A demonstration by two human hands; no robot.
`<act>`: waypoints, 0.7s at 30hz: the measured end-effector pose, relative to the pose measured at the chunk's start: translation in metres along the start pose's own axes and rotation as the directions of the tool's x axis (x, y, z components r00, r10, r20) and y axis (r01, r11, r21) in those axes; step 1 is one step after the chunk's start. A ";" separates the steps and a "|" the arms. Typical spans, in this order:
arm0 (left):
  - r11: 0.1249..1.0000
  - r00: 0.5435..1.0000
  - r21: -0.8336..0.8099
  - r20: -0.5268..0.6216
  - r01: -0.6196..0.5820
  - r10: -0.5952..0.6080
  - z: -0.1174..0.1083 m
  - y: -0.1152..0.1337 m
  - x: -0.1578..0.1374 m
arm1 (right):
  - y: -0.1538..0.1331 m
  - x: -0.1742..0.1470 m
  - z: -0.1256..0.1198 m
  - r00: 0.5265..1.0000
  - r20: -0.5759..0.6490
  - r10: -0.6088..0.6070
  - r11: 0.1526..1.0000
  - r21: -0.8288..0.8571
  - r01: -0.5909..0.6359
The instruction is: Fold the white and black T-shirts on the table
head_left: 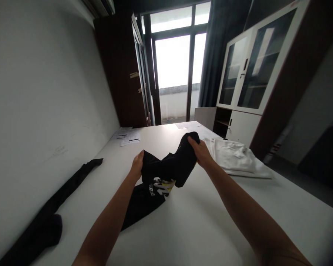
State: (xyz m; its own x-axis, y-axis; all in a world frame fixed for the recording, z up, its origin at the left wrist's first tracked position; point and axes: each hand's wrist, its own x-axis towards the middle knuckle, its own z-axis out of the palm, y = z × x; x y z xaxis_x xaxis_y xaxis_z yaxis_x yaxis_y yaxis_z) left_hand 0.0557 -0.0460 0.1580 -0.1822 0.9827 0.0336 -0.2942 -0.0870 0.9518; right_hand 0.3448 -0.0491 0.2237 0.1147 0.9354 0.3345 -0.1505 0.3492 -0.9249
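A black garment with a white and yellow print [169, 166] is held up between both my hands above the white table [205, 218]. It looks like a T-shirt, bunched and partly folded, and its lower left part hangs down to the tabletop. My left hand [138, 162] is closed on its left edge. Higher up on the right, my right hand [199, 148] pinches the other end, thumb on the near side. The fingers of both hands are mostly hidden behind the cloth.
A pile of folded white clothes [233, 157] lies at the table's right. Along the left wall stretches a dark cloth [55, 207]. Paper sheets [130, 137] lie at the far left, and more papers [188, 126] at the far edge. A white cabinet [244, 122] stands beyond on the right.
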 end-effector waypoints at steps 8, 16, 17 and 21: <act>0.496 0.792 0.733 0.096 -0.466 0.603 -0.019 0.051 -0.023 | 0.036 -0.010 0.009 0.807 0.591 0.016 0.537 -0.686 0.491; 0.509 0.851 0.697 0.305 -0.505 0.427 -0.018 0.042 -0.013 | 0.112 0.012 -0.001 0.908 0.419 -0.029 0.276 -0.869 0.410; 0.530 0.865 0.692 0.314 -0.491 0.391 -0.019 0.036 -0.008 | 0.123 0.014 -0.005 0.926 0.375 -0.053 0.270 -0.887 0.375; 0.422 0.923 0.823 0.311 -0.380 0.226 -0.037 0.001 0.013 | 0.163 0.018 -0.028 0.971 0.233 -0.056 0.338 -0.910 0.238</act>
State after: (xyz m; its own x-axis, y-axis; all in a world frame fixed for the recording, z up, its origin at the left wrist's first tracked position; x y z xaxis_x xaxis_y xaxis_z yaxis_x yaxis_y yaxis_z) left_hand 0.0183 -0.0389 0.1480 0.0567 0.9385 0.3406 0.7174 -0.2755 0.6399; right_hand 0.3495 0.0237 0.0738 -0.1092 0.9014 0.4190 0.8704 0.2903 -0.3977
